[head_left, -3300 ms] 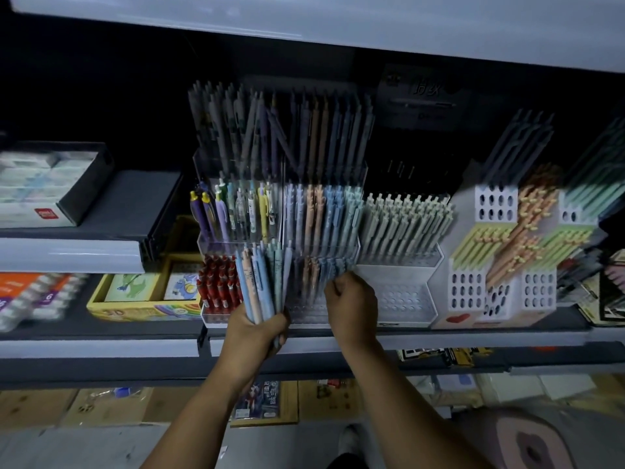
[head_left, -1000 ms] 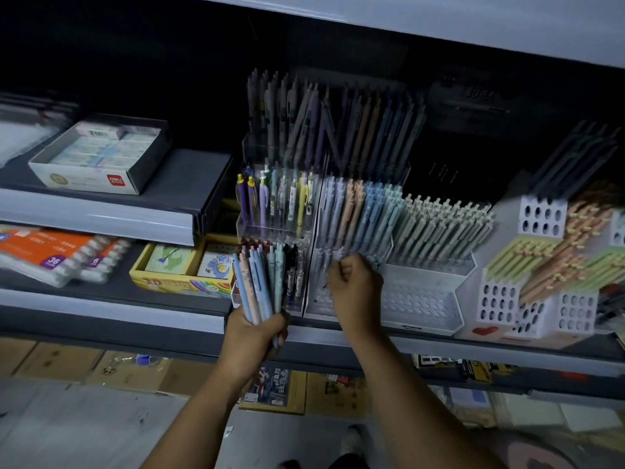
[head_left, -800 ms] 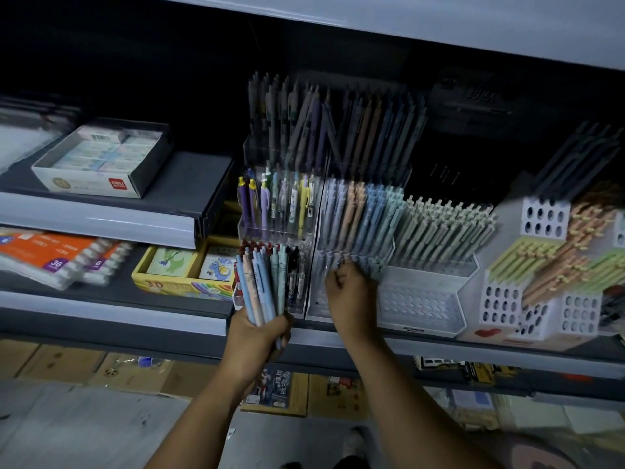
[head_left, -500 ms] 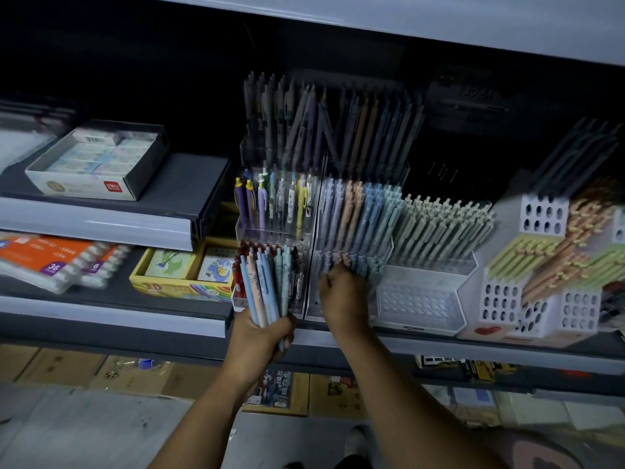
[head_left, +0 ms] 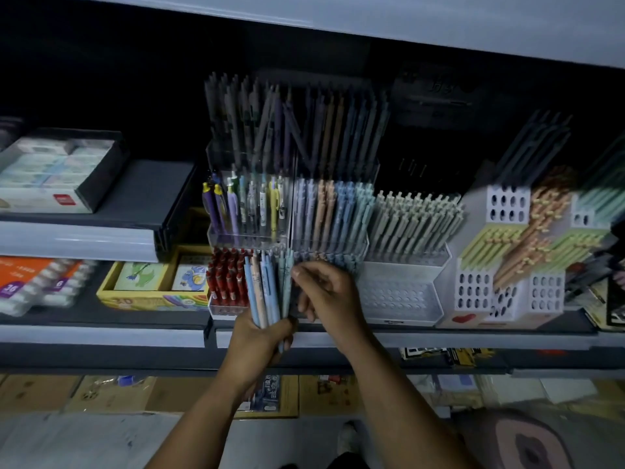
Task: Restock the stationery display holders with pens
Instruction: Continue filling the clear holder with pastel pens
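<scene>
Two hands raised | left (head_left: 257, 336) grips pen bundle (head_left: 267, 289) | right (head_left: 328, 292) seemingly pinches one

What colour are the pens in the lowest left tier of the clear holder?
The lowest-tier pens are red; head view shows them best.

A stationery shop. Grey retail shelving (head_left: 101, 335) is running across the view. At 12 o'clock, tiered clear display holders (head_left: 250, 236) are standing packed with rows of matching pens (head_left: 333, 211) sorted by colour. At 3 o'clock, white perforated holders (head_left: 473, 292) are showing more pens. At 9 o'clock, an open box of small white packs (head_left: 50, 174) is sitting. At 7 o'clock, cardboard cartons (head_left: 33, 392) are lying on the floor. A left hand (head_left: 257, 340) is gripping a pen bundle (head_left: 267, 289).
</scene>
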Demonstrator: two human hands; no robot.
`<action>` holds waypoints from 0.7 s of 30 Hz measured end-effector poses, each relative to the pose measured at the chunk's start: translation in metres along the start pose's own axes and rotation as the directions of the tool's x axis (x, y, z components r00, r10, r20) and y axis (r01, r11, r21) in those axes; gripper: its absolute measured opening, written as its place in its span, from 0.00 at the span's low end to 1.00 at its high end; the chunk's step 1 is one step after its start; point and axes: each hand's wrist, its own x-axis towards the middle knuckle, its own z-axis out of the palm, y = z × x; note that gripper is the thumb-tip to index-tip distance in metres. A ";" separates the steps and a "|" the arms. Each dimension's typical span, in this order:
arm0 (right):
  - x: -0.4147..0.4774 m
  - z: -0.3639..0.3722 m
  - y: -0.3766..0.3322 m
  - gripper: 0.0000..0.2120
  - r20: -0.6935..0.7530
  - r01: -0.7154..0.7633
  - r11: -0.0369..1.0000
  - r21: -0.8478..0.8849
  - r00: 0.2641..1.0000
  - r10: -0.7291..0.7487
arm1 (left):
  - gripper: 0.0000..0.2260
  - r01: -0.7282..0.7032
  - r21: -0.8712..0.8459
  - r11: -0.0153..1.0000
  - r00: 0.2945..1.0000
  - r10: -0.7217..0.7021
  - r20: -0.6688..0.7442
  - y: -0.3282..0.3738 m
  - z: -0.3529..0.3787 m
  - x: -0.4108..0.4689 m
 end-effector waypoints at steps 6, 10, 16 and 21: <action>-0.009 -0.012 0.006 0.08 -0.104 -0.085 0.996 0.008 0.991 0.085 | 0.08 0.020 0.051 0.998 1.000 -0.021 0.014 -0.008 0.012 0.003; -0.014 -0.022 0.007 0.08 -0.131 -0.114 0.993 0.041 0.984 0.118 | 0.08 0.049 0.060 0.997 0.998 -0.051 0.028 -0.011 0.018 0.003; -0.015 -0.032 0.009 0.10 -0.147 -0.158 0.961 0.227 0.970 0.195 | 0.12 0.068 0.043 0.997 0.997 -0.070 0.023 -0.005 0.021 0.001; -0.014 -0.037 0.016 0.10 -0.136 -0.162 0.939 0.303 0.968 0.211 | 0.14 0.064 0.021 0.998 0.998 -0.064 0.011 -0.004 0.023 -0.001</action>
